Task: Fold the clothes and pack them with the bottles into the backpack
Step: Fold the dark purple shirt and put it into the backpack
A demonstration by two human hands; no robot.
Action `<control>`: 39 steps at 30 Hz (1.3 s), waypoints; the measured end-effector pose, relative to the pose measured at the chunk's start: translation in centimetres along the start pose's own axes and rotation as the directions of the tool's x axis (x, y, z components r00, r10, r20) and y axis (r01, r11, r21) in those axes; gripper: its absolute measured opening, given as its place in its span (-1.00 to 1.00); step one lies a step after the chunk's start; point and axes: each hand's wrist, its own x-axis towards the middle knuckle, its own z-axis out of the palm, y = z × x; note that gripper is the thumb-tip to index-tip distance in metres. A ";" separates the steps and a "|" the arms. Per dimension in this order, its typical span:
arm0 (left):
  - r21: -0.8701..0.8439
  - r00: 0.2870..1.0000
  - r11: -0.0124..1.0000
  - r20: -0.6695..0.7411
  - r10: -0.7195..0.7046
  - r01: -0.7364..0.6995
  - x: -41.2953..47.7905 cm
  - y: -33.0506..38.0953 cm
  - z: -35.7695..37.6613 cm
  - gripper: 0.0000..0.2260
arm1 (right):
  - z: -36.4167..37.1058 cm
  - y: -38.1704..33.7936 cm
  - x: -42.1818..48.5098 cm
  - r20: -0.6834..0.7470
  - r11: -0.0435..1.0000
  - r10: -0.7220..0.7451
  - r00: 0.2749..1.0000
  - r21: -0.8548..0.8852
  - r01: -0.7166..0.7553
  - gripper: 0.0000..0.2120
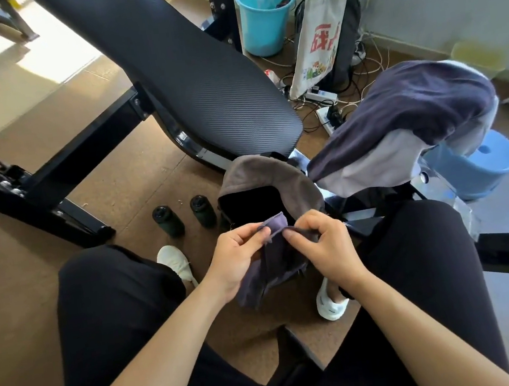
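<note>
A small dark purple garment (pixel 275 264) hangs between my knees, its top edge pinched by both hands. My left hand (pixel 238 253) grips the left part of that edge and my right hand (pixel 321 245) grips the right part. Just beyond it a grey-brown backpack (pixel 264 175) stands open on the floor, its inside dark. Two dark green bottles (pixel 167 220) (pixel 203 211) stand upright on the floor to the left of the backpack. A purple and light grey garment (pixel 408 117) lies draped over a support to the right.
A black padded bench (pixel 171 64) slopes away ahead, on a black steel frame (pixel 50 174). A blue stool (pixel 476 163) sits at right under the draped garment. Behind are a blue bucket (pixel 265 16), a tote bag (pixel 320 38), power strips and tangled cables (pixel 332 108).
</note>
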 end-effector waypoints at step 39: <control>0.414 0.911 0.819 0.072 0.406 -0.398 1.7 -1.8 -1.7 -0.82 | -2.3 -2.4 0.7 0.007 0.929 0.006 1.000 0.370 -0.008 -0.89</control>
